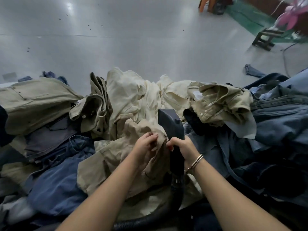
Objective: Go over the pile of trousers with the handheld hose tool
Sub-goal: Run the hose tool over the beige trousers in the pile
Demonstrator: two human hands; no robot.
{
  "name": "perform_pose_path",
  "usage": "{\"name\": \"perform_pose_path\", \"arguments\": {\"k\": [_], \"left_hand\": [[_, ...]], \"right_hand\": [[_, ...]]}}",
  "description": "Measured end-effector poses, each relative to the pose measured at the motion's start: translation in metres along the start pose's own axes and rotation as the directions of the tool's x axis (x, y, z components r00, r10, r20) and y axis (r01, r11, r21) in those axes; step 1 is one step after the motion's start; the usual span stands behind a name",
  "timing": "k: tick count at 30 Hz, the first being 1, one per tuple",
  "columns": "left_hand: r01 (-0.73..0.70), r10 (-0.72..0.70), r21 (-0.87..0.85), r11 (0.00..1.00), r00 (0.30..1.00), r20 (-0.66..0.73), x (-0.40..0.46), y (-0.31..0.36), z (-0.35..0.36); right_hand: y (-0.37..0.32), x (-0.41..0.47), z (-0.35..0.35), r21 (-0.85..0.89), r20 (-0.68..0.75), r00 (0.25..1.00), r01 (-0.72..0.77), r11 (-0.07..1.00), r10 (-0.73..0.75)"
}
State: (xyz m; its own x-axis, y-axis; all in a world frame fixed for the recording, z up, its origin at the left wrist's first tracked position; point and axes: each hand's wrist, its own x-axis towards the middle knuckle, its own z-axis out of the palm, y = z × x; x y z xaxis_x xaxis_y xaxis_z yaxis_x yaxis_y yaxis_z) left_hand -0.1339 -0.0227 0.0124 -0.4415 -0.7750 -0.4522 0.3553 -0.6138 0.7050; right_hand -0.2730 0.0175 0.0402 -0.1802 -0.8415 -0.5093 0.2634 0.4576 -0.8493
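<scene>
A grey, glossy floor (116, 39) stretches beyond the heap, with an orange stool (207, 4) and a dark low stool (265, 39) standing on or near a green mat (250, 17) at its far right edge. In the head view, you face the pile of trousers (133, 100), khaki and cream pairs in the middle, denim (275, 117) spread to the right of your fingers and more blue pairs (56, 184) to their left. Your left hand (145, 144) pinches a fold of the tan trousers (120, 155) lying just under it, fingertips (154, 135) bunched together on the cloth near a dark button. Your right hand (182, 148) grips the handheld hose tool (171, 125), fingers curled round its dark handle, with bracelets (195, 161) on the wrist. The tool's broad dark head rises just beyond your right fingers, touching the tan cloth beside your left fingertips. Its ribbed black hose (141, 220) runs down from below your right hand and curves off to the left between your forearms. A cream pair (133, 90) lies crumpled just past the tool head.
</scene>
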Motion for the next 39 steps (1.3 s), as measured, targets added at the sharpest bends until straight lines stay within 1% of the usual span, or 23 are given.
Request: {"name": "perform_pose_path", "arguments": {"k": [2, 4, 7, 8, 9, 11, 12, 13, 14, 15, 16, 17, 18, 19, 21, 23, 26, 28, 30, 33, 35, 37, 39], "left_hand": [[-0.081, 0.074, 0.209, 0.975, 0.996, 0.039, -0.008, 0.012, -0.004], [-0.129, 0.124, 0.512, 0.849, 0.991, 0.044, -0.017, 0.02, -0.009], [-0.236, 0.328, 0.731, 0.64, 0.945, 0.018, -0.027, 0.028, -0.014], [-0.292, 0.435, 0.794, 0.533, 0.9, 0.039, -0.03, 0.03, -0.015], [-0.327, 0.547, 0.863, 0.385, 0.834, 0.072, -0.032, 0.033, -0.017], [-0.349, 0.711, 0.93, 0.112, 0.682, 0.171, -0.037, 0.037, -0.021], [-0.328, 0.726, 0.942, 0.075, 0.665, 0.174, -0.039, 0.04, -0.02], [-0.314, 0.709, 0.937, 0.154, 0.696, 0.117, -0.044, 0.043, -0.017], [-0.301, 0.636, 0.866, 0.398, 0.772, -0.024, -0.048, 0.047, -0.013], [-0.252, 0.464, 0.65, 0.717, 0.868, -0.175, -0.052, 0.052, -0.01], [-0.133, 0.214, 0.317, 0.939, 0.948, -0.236, -0.057, 0.058, -0.007], [-0.003, 0.008, 0.031, 1.0, 0.984, -0.177, -0.065, 0.064, -0.007], [0.111, -0.122, -0.137, 0.984, 0.989, -0.078, -0.075, 0.07, -0.007], [0.198, -0.198, -0.196, 0.96, 0.98, 0.02, -0.083, 0.075, -0.008], [0.296, -0.258, -0.171, 0.94, 0.943, 0.21, -0.097, 0.079, -0.007], [0.339, -0.309, -0.048, 0.939, 0.901, 0.305, -0.104, 0.08, -0.004], [0.2, -0.283, 0.343, 0.918, 0.935, 0.213, -0.105, 0.079, -0.011], [0.12, -0.194, 0.424, 0.898, 0.972, 0.134, -0.105, 0.081, -0.019], [0.043, -0.092, 0.333, 0.942, 0.987, 0.133, -0.108, 0.081, -0.023], [-0.014, 0.009, 0.041, 0.999, 0.992, 0.128, -0.111, 0.076, -0.013], [0.048, -0.03, -0.147, 0.988, 0.992, 0.12, -0.111, 0.073, -0.003], [0.183, -0.113, -0.282, 0.942, 0.962, 0.248, -0.116, 0.073, 0.001], [0.294, -0.187, -0.246, 0.924, 0.906, 0.38, -0.127, 0.071, 0.004]], "right_hand": [[-0.015, -0.01, 0.008, 0.014, -0.004, 0.995, 0.098, 0.995, -0.098], [-0.026, -0.02, 0.014, 0.015, -0.016, 0.982, 0.187, 0.982, -0.187], [-0.038, -0.033, 0.021, -0.007, 0.005, 0.953, 0.303, 0.953, -0.303], [-0.04, -0.036, 0.024, -0.016, 0.023, 0.948, 0.319, 0.948, -0.318], [-0.042, -0.04, 0.026, -0.03, 0.045, 0.944, 0.328, 0.944, -0.326], [-0.043, -0.045, 0.03, -0.051, 0.08, 0.94, 0.337, 0.94, -0.333], [-0.044, -0.047, 0.032, -0.052, 0.089, 0.937, 0.344, 0.937, -0.339], [-0.044, -0.047, 0.034, -0.05, 0.093, 0.933, 0.353, 0.934, -0.347], [-0.046, -0.047, 0.035, -0.048, 0.089, 0.93, 0.361, 0.932, -0.356], [-0.047, -0.045, 0.035, -0.044, 0.071, 0.929, 0.368, 0.929, -0.364], [-0.049, -0.043, 0.034, -0.035, 0.041, 0.927, 0.375, 0.926, -0.373], [-0.051, -0.041, 0.032, -0.021, 0.007, 0.924, 0.382, 0.924, -0.382], [-0.054, -0.039, 0.031, -0.004, -0.028, 0.921, 0.389, 0.921, -0.389], [-0.056, -0.037, 0.029, 0.019, -0.059, 0.918, 0.394, 0.919, -0.392], [-0.06, -0.034, 0.025, 0.047, -0.085, 0.911, 0.408, 0.912, -0.403], [-0.063, -0.035, 0.021, 0.049, -0.063, 0.9, 0.435, 0.899, -0.432], [-0.064, -0.04, 0.02, 0.056, -0.013, 0.885, 0.465, 0.883, -0.465], [-0.064, -0.044, 0.022, 0.066, 0.009, 0.881, 0.472, 0.879, -0.473], [-0.064, -0.046, 0.024, 0.063, 0.031, 0.878, 0.476, 0.877, -0.479], [-0.06, -0.044, 0.031, 0.057, 0.044, 0.895, 0.441, 0.896, -0.444], [-0.054, -0.042, 0.038, 0.015, 0.047, 0.909, 0.414, 0.91, -0.415], [-0.051, -0.038, 0.043, -0.05, 0.034, 0.909, 0.418, 0.907, -0.417], [-0.051, -0.034, 0.044, -0.043, 0.006, 0.899, 0.437, 0.898, -0.437]]}}
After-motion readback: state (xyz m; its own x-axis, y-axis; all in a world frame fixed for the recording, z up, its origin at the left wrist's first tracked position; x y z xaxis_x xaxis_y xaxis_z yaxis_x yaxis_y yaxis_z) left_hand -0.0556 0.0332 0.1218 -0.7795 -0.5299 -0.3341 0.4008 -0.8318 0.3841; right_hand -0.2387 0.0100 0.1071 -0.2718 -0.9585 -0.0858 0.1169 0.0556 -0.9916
